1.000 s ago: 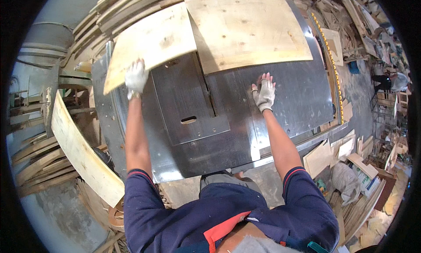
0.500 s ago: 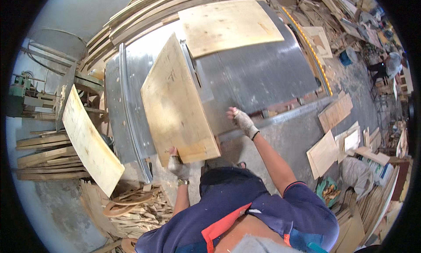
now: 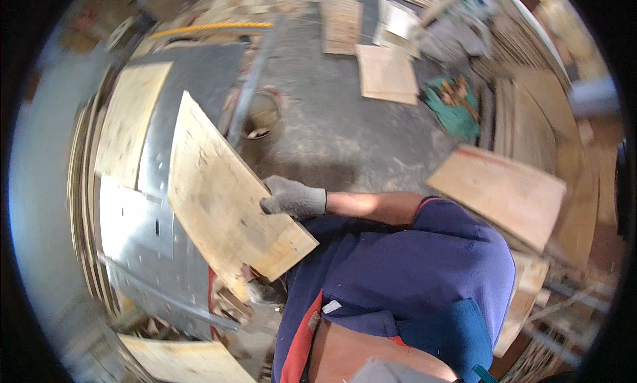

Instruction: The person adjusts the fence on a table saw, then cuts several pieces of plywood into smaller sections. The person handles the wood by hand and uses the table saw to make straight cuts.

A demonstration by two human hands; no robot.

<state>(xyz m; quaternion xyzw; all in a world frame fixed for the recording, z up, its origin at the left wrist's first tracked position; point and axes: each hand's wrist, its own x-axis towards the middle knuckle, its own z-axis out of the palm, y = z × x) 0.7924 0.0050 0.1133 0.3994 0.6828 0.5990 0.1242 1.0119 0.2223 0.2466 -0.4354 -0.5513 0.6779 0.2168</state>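
A pale plywood board [image 3: 215,190] with one slanted, pointed end is held in front of me, tilted, its point over the metal saw table. My right hand [image 3: 294,198], in a grey knitted glove, grips its right edge, thumb over the top face. At the near left corner my left hand [image 3: 265,291] is closed on the same board; a fingertip shows on the face, and the rest is blurred and partly hidden. The metal saw table [image 3: 199,74] lies to the left, with another plywood sheet [image 3: 133,114] lying flat on it.
A bucket [image 3: 263,114] stands on the floor beside the table's rail [image 3: 251,77]. Ahead lie flat wood pieces [image 3: 387,74] and a green sack of scraps [image 3: 453,109]. Close on my right is a reddish-brown panel [image 3: 501,190]. Another pale sheet [image 3: 186,360] is at lower left.
My body has turned right, so the saw table now sits left. The plywood board has come up off the table. My right hand, empty before, now grips the board's edge; the left keeps its hold.
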